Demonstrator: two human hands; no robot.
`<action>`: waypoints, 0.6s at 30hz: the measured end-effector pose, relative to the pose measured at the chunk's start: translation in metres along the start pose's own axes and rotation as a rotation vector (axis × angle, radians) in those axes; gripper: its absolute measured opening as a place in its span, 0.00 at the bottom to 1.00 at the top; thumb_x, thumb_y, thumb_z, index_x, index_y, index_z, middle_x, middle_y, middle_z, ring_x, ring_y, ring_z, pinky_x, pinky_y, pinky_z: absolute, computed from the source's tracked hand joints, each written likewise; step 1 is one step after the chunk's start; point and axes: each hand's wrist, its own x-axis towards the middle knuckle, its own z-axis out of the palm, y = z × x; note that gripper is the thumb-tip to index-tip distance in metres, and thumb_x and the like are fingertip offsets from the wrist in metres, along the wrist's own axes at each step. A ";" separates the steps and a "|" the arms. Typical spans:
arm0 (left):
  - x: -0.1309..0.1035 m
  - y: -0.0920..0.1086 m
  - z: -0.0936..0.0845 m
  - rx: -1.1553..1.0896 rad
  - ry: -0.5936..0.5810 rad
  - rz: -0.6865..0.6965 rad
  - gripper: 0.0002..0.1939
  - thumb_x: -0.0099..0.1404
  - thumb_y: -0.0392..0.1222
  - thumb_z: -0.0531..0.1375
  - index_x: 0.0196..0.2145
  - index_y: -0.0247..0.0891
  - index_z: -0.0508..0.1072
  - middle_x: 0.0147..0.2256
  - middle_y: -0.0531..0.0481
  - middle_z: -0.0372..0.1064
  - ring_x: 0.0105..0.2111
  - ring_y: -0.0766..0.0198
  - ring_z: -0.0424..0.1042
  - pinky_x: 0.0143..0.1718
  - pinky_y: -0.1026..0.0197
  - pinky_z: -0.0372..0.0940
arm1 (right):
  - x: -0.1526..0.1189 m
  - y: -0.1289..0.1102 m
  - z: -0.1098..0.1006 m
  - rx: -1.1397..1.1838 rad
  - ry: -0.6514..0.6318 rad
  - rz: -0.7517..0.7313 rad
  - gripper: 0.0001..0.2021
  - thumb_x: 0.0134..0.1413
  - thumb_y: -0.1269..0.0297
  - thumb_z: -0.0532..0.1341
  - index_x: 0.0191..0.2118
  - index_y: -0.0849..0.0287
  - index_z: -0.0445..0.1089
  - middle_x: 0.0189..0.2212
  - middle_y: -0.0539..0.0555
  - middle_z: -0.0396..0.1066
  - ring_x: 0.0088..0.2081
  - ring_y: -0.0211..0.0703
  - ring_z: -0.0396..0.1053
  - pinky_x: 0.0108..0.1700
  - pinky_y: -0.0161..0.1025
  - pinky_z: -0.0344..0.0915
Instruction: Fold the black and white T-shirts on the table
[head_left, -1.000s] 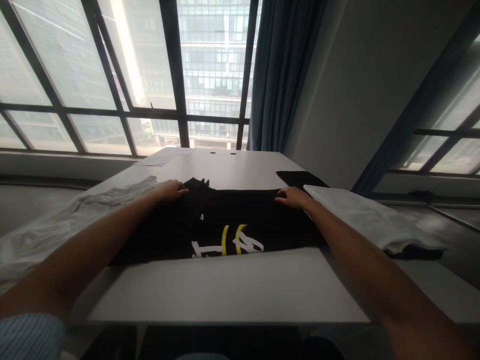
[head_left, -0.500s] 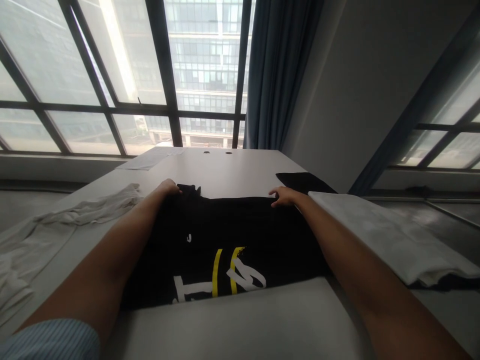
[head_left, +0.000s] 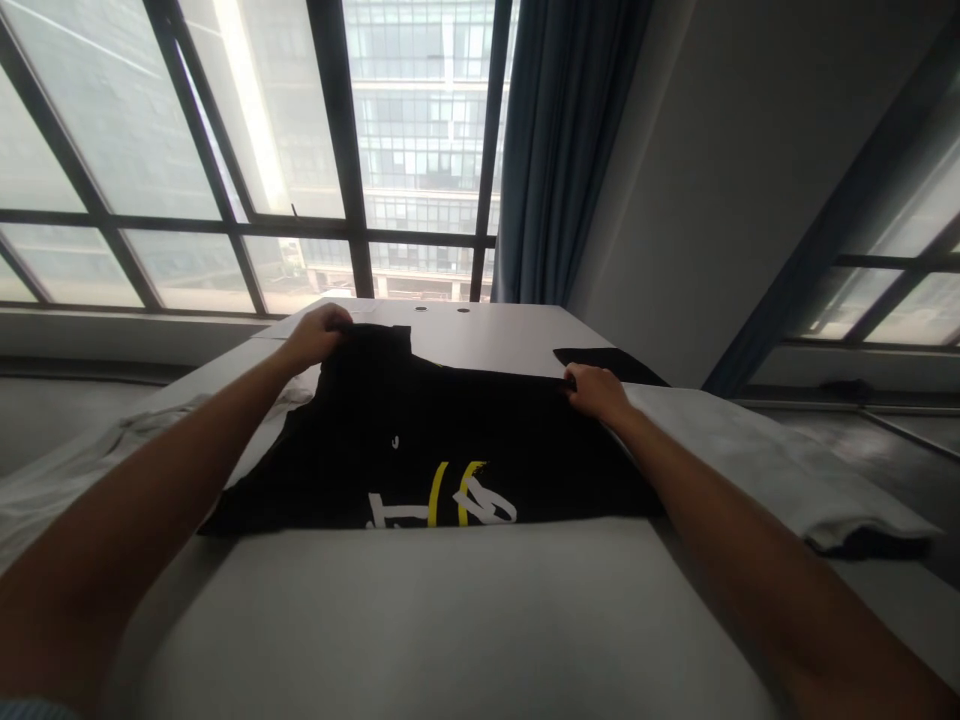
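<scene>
A black T-shirt [head_left: 420, 430] with white and yellow print stretches across the white table [head_left: 420, 620] in front of me. At its far left corner, my left hand [head_left: 319, 335] pinches the cloth and holds it raised off the tabletop. My right hand [head_left: 598, 390] grips the far edge on the right side, fingers closed on the fabric. Between the two hands the far edge slopes down from left to right. The print lies sideways, and its near part is cut off at the fold closest to me.
Pale crumpled cloth [head_left: 142, 450] lies on the left side, partly behind my left arm. On the right sits a folded white garment [head_left: 780, 460] with a dark piece of cloth [head_left: 615, 362] beyond it. Windows and a blue curtain [head_left: 562, 150] stand behind the table.
Both hands have closed on the shirt's far edge. My left hand has risen, lifting its corner, and the near edge has shifted away from me. The right hand moved slightly right.
</scene>
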 end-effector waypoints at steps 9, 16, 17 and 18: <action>-0.132 0.009 -0.030 0.055 -0.521 0.065 0.21 0.54 0.61 0.67 0.33 0.39 0.79 0.34 0.47 0.78 0.36 0.54 0.76 0.41 0.54 0.73 | -0.061 -0.001 0.003 -0.061 -0.114 -0.102 0.13 0.49 0.77 0.61 0.40 0.58 0.75 0.46 0.57 0.77 0.48 0.51 0.74 0.46 0.41 0.63; -0.145 0.012 -0.036 0.185 -0.427 0.175 0.28 0.58 0.69 0.62 0.32 0.38 0.78 0.31 0.47 0.75 0.33 0.58 0.73 0.38 0.57 0.71 | -0.069 0.004 0.001 0.006 -0.079 -0.080 0.15 0.49 0.77 0.60 0.42 0.58 0.76 0.47 0.57 0.77 0.48 0.49 0.73 0.47 0.40 0.64; -0.144 0.009 -0.040 0.199 -0.399 0.183 0.29 0.59 0.69 0.60 0.33 0.38 0.79 0.31 0.47 0.75 0.34 0.57 0.73 0.37 0.58 0.70 | -0.068 0.007 0.001 0.016 -0.073 -0.085 0.15 0.49 0.77 0.60 0.42 0.58 0.77 0.47 0.56 0.77 0.48 0.48 0.73 0.47 0.39 0.64; -0.144 0.005 -0.045 0.216 -0.377 0.191 0.29 0.60 0.70 0.59 0.33 0.38 0.80 0.31 0.47 0.76 0.33 0.57 0.73 0.37 0.58 0.70 | -0.068 0.010 0.001 0.023 -0.070 -0.091 0.16 0.49 0.78 0.60 0.42 0.58 0.77 0.46 0.56 0.77 0.48 0.48 0.73 0.47 0.38 0.64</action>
